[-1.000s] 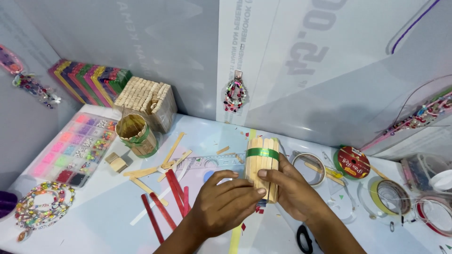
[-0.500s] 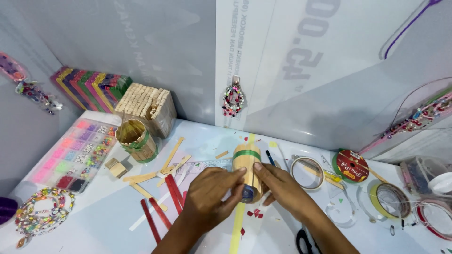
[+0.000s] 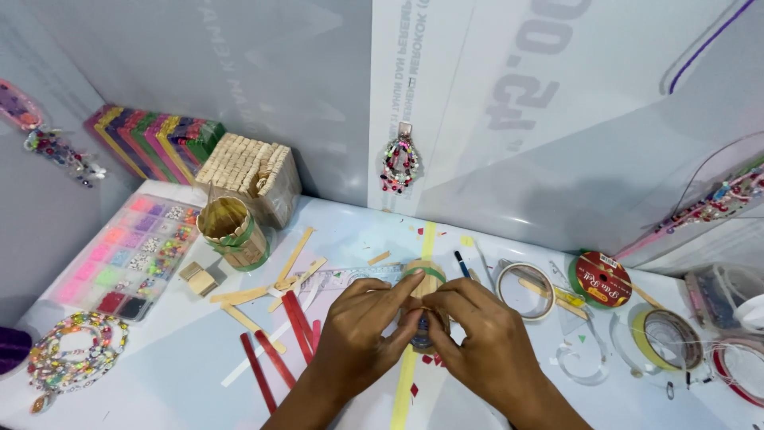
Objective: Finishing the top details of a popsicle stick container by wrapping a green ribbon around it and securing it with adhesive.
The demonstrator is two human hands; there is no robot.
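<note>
Both my hands meet at the middle of the white table around a small cylinder of wooden craft sticks (image 3: 430, 280) bound with a green band. My left hand (image 3: 360, 334) grips its left side with fingers curled over the top. My right hand (image 3: 485, 341) holds its right side, thumb pressed near the bottom end. Most of the cylinder is hidden behind my fingers. A long yellow strip (image 3: 407, 381) lies on the table under my hands.
A finished stick cup with a green band (image 3: 231, 232), a stick box (image 3: 251, 171), loose plain sticks (image 3: 296, 256) and red sticks (image 3: 293, 334) lie left. A bead tray (image 3: 127, 259) and bead necklace (image 3: 73, 350) sit far left. Tape rolls (image 3: 525, 280) and a ribbon spool (image 3: 602, 279) lie right.
The stick cylinder has been lowered and turned, from upright and mostly visible to tucked between both hands. My hands have closed in around it nearer the table.
</note>
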